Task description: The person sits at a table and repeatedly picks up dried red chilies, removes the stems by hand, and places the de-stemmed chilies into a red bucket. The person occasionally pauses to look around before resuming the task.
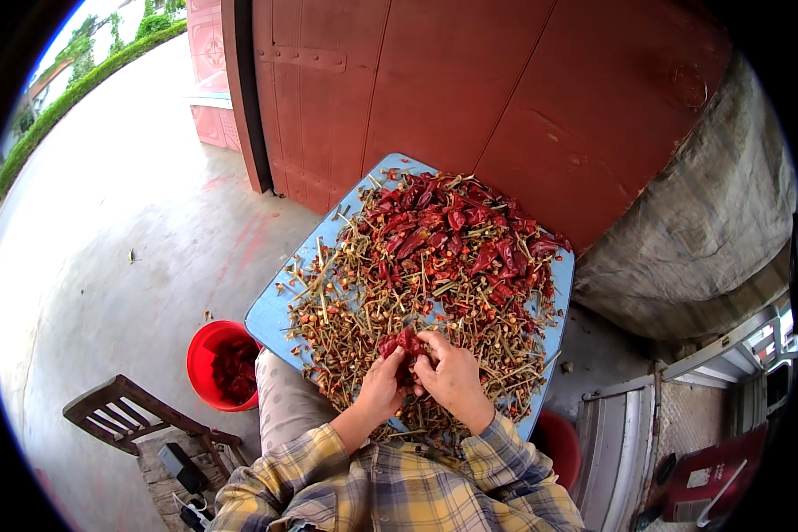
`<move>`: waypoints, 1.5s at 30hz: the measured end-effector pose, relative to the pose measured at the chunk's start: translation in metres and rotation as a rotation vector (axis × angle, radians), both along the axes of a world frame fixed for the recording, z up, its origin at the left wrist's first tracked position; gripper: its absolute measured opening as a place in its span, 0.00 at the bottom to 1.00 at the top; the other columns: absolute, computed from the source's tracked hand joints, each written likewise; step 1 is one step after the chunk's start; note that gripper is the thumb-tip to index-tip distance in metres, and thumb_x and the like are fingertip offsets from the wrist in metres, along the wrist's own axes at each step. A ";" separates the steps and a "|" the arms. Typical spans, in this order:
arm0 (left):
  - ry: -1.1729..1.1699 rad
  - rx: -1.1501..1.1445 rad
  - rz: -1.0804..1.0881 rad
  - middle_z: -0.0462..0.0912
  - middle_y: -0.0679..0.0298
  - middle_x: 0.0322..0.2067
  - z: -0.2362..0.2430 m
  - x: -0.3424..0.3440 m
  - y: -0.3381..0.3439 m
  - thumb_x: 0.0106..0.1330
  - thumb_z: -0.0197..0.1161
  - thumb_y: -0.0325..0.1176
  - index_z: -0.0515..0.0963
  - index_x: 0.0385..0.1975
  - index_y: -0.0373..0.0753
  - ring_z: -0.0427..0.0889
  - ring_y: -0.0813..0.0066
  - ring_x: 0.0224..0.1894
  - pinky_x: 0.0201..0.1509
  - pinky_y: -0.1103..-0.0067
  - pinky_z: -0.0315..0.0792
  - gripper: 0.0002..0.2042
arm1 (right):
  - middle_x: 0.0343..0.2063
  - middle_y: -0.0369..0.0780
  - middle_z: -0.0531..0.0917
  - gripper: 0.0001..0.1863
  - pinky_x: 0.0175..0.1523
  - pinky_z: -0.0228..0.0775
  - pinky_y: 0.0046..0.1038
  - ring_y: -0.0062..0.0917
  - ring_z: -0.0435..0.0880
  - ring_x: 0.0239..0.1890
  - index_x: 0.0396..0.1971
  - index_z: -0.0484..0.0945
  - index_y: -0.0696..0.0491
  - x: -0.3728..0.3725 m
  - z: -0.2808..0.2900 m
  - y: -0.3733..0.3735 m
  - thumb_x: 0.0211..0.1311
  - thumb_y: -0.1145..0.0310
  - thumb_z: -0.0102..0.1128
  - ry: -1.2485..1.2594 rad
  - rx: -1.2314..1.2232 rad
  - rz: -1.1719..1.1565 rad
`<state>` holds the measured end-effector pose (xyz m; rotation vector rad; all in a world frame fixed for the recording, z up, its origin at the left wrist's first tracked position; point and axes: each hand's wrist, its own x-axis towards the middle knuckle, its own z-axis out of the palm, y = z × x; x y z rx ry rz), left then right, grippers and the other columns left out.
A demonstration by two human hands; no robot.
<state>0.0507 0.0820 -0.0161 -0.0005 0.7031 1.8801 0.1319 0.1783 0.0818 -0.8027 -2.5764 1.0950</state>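
Note:
Close to my body, over the near part of a light blue table (270, 308), both hands are closed on a dried red chili pepper (402, 342). My left hand (382, 385) pinches it from the left, and my right hand (453, 377) grips it from the right, fingers curled. Beneath them spreads a thick layer of chili stems and scraps (337, 324), brown and tan with red bits. Toward the far side lies a heap of dried red chilies (443, 222). My fingers hide part of the held pepper.
A red bucket (206, 363) with dark red chilies stands left of my knee. Another red container (557, 448) is partly hidden at the right. A wooden chair (115, 417) stands lower left. Behind the table rises a red-brown door (452, 80); a grey sheet (683, 239) hangs at right.

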 end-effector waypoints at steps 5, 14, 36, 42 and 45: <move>0.079 0.034 -0.015 0.80 0.62 0.35 -0.006 0.002 -0.004 0.75 0.44 0.44 0.72 0.48 0.40 0.80 0.71 0.31 0.27 0.76 0.73 0.15 | 0.17 0.41 0.82 0.23 0.25 0.72 0.27 0.24 0.81 0.16 0.54 0.73 0.59 -0.002 -0.001 -0.006 0.57 0.70 0.55 -0.010 -0.108 -0.018; 0.232 0.000 -0.094 0.76 0.65 0.30 0.002 0.002 -0.012 0.75 0.45 0.41 0.70 0.45 0.41 0.76 0.76 0.28 0.27 0.79 0.70 0.11 | 0.21 0.42 0.83 0.26 0.27 0.74 0.25 0.22 0.82 0.19 0.60 0.68 0.62 0.001 -0.007 -0.001 0.62 0.69 0.51 -0.039 -0.110 0.101; 0.126 0.106 -0.176 0.77 0.57 0.32 0.004 -0.005 -0.010 0.70 0.54 0.34 0.72 0.37 0.34 0.74 0.69 0.26 0.24 0.73 0.68 0.08 | 0.42 0.39 0.73 0.18 0.28 0.75 0.34 0.33 0.82 0.29 0.47 0.72 0.48 -0.007 -0.061 0.092 0.56 0.66 0.63 -0.062 0.698 -0.081; 0.199 0.096 -0.187 0.77 0.57 0.33 -0.002 -0.004 -0.010 0.69 0.53 0.32 0.72 0.37 0.34 0.75 0.71 0.26 0.24 0.74 0.69 0.08 | 0.40 0.39 0.72 0.12 0.31 0.77 0.30 0.33 0.81 0.32 0.42 0.75 0.51 -0.004 -0.058 0.060 0.57 0.74 0.60 0.152 0.710 0.056; 0.210 0.103 -0.199 0.77 0.58 0.32 -0.006 -0.004 -0.010 0.68 0.52 0.32 0.72 0.37 0.34 0.75 0.72 0.27 0.25 0.75 0.69 0.07 | 0.40 0.39 0.73 0.10 0.32 0.77 0.31 0.34 0.81 0.33 0.41 0.75 0.51 0.000 -0.053 0.066 0.59 0.73 0.58 0.147 0.628 0.016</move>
